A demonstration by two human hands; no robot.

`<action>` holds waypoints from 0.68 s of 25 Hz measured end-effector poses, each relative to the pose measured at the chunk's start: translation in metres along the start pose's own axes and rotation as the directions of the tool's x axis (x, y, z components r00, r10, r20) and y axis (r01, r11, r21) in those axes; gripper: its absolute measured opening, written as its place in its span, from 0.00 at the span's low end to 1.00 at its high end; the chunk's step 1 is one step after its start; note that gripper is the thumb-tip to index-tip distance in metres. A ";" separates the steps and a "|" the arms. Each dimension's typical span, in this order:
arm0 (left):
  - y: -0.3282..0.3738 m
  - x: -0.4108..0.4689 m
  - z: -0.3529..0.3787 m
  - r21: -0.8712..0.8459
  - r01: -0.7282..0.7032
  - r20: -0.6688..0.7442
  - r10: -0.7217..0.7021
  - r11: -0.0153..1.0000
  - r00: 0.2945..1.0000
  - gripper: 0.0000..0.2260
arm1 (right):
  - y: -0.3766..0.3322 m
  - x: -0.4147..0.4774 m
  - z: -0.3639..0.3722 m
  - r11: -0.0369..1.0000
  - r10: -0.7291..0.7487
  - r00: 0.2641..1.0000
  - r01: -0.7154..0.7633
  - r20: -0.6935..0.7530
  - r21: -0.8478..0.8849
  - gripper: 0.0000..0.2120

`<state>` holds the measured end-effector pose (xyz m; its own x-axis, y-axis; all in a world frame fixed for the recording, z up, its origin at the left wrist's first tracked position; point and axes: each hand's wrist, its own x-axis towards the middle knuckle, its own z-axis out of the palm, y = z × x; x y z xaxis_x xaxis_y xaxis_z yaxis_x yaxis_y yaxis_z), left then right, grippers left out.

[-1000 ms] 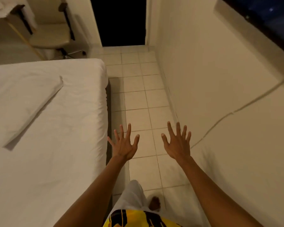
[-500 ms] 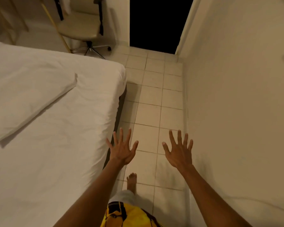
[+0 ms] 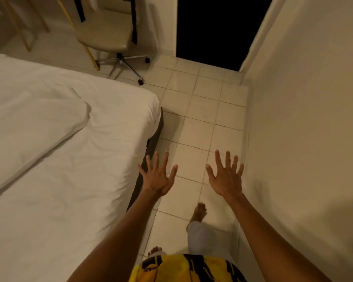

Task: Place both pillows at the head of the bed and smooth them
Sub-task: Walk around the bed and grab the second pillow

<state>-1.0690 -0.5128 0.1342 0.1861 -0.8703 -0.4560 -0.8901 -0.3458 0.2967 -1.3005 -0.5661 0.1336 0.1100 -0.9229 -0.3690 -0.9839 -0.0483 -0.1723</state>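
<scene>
A white pillow lies flat on the white bed, which fills the left of the view. Only one pillow shows; its left part runs out of frame. My left hand hovers with fingers spread at the bed's right edge, holding nothing. My right hand is stretched out over the tiled floor near the right wall, fingers also spread and empty. Both hands are well to the right of the pillow and apart from it.
A narrow tiled aisle runs between the bed and the cream wall toward a dark doorway. A beige swivel chair and a yellow stick stand past the bed's far corner. My bare feet are on the tiles.
I have walked forward along the aisle: the bed's far corner, the chair and the doorway have come closer. Both hands stay spread and empty in front of me.
</scene>
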 end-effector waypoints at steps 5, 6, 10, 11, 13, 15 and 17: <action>0.073 0.079 -0.032 -0.149 0.081 -0.086 -0.095 0.985 0.992 0.31 | 0.019 0.115 -0.057 0.997 -0.082 0.997 0.082 0.012 -0.016 0.33; 0.082 0.093 -0.037 -0.168 0.097 -0.083 -0.112 0.981 0.990 0.31 | 0.022 0.135 -0.065 0.997 -0.073 0.996 0.074 0.052 -0.021 0.34; 0.097 0.162 -0.056 -0.169 0.170 -0.094 -0.187 0.971 0.978 0.31 | 0.020 0.217 -0.084 0.985 -0.154 0.985 0.159 0.074 -0.071 0.34; 0.099 0.182 -0.060 -0.169 0.188 -0.078 -0.203 0.968 0.976 0.31 | 0.018 0.239 -0.090 0.982 -0.169 0.982 0.175 0.079 -0.076 0.34; 0.103 0.222 -0.070 -0.173 0.227 -0.064 -0.241 0.958 0.968 0.31 | 0.013 0.283 -0.102 0.978 -0.181 0.981 0.187 0.074 -0.088 0.34; 0.112 0.263 -0.092 -0.227 0.268 -0.053 -0.286 0.936 0.957 0.31 | 0.003 0.327 -0.124 0.976 -0.183 0.980 0.190 0.077 -0.105 0.33; 0.123 0.296 -0.112 -0.278 0.270 -0.065 -0.299 0.922 0.952 0.31 | -0.007 0.367 -0.146 0.973 -0.209 0.976 0.213 0.056 -0.091 0.33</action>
<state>-1.0765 -0.8517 0.1298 0.4705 -0.7481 -0.4680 -0.6542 -0.6516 0.3839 -1.2738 -0.9604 0.1331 0.3209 -0.8696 -0.3753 -0.9464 -0.2790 -0.1629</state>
